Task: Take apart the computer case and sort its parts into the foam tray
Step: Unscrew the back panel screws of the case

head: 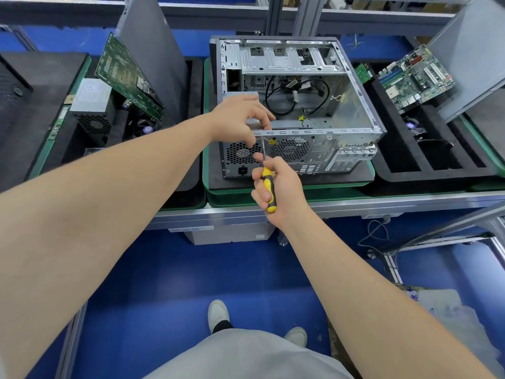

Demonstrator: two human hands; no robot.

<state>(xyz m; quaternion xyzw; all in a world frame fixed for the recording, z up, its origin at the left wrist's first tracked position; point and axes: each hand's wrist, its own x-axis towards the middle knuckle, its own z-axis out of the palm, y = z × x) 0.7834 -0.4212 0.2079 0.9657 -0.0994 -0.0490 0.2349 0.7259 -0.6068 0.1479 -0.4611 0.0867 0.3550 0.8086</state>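
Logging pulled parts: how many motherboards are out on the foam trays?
2. The left motherboard leans upright in the left foam tray; the right motherboard lies tilted in the right foam tray. Others may be hidden.

Both our bare forearms reach forward and converge. Our right hand (280, 187) curls its fingers round the handle of the yellow-and-black screwdriver (265, 174), with one fingertip stretched up against the shaft above the grip and the wrist angled upward. Our left hand (240, 119) sits just above that grip, palm down and knuckles arched. Its fingertips are bunched beside the shaft's tip; whether they pinch anything there we cannot tell.
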